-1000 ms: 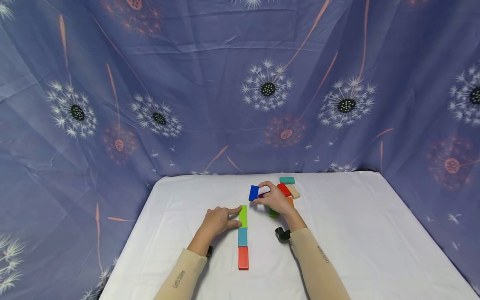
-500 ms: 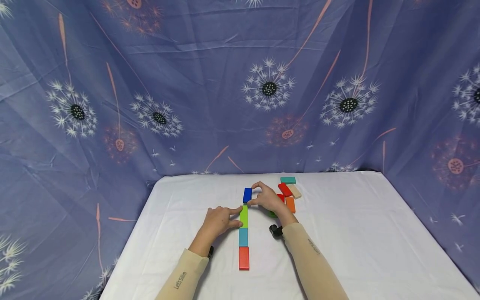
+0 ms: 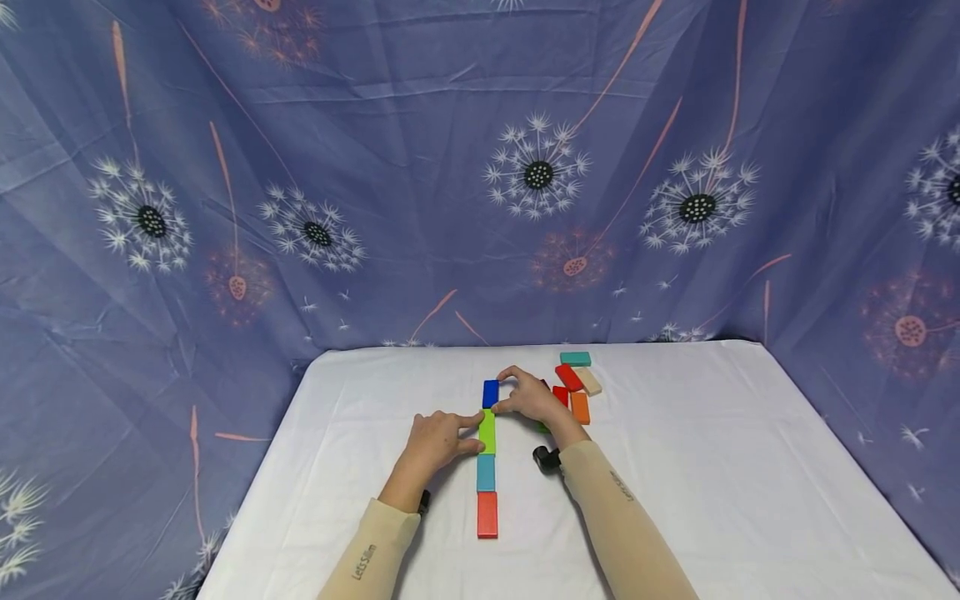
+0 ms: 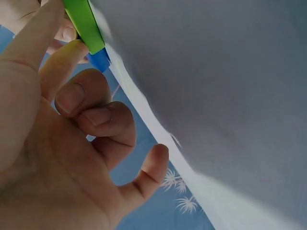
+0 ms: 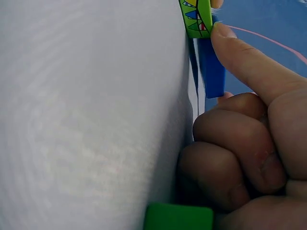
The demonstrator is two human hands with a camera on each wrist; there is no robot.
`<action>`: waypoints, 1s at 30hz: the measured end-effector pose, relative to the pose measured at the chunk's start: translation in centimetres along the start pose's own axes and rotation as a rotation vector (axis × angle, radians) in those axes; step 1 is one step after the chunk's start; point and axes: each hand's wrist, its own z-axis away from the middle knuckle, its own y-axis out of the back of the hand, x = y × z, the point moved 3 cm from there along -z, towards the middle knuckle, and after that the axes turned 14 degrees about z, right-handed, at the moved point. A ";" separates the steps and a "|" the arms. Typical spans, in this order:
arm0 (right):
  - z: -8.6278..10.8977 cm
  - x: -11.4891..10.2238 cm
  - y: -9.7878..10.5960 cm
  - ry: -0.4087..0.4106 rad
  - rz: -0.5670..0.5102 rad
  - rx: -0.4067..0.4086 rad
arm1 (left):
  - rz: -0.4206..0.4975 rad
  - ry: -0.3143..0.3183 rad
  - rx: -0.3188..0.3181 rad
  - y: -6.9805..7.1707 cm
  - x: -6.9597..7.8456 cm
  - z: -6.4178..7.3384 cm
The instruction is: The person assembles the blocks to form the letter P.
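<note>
My right hand [image 3: 528, 398] pinches a dark blue block [image 3: 491, 393] between thumb and index finger, its other fingers curled in. This block is at the far end of a lime green block [image 3: 487, 432], and in the right wrist view the two overlap. My left hand [image 3: 437, 439] grips the lime green block from the left, with the index finger near its far end and the thumb nearer to me. Pictures show on a side of the lime green block [image 5: 197, 18]. Toward me, a light blue block [image 3: 486, 472] and a red block [image 3: 487, 515] continue the straight row.
Right of my right hand lie a teal block [image 3: 575, 358], a beige block [image 3: 589, 381], an orange block [image 3: 581, 408] and two more red ones. A green block [image 5: 180, 218] is partly hidden by that hand. A dandelion-print cloth [image 3: 420, 208] hangs behind the white table [image 3: 712, 467].
My right hand has carried the blue block leftward from near the loose blocks, then slightly toward me to the lime green block's far end. My left hand has stayed in place.
</note>
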 end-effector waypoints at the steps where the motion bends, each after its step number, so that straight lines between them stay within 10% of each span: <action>1: 0.0 0.0 0.0 0.000 0.000 -0.003 | 0.000 0.002 -0.001 0.0 0.0 0.0; 15: 0.4 0.3 0.8 0.027 -0.049 0.000 | 0.049 0.058 -0.012 -0.2 0.2 -0.1; 30: 5.9 4.8 8.8 0.001 -0.260 0.186 | 0.025 0.083 0.008 0.0 0.4 0.1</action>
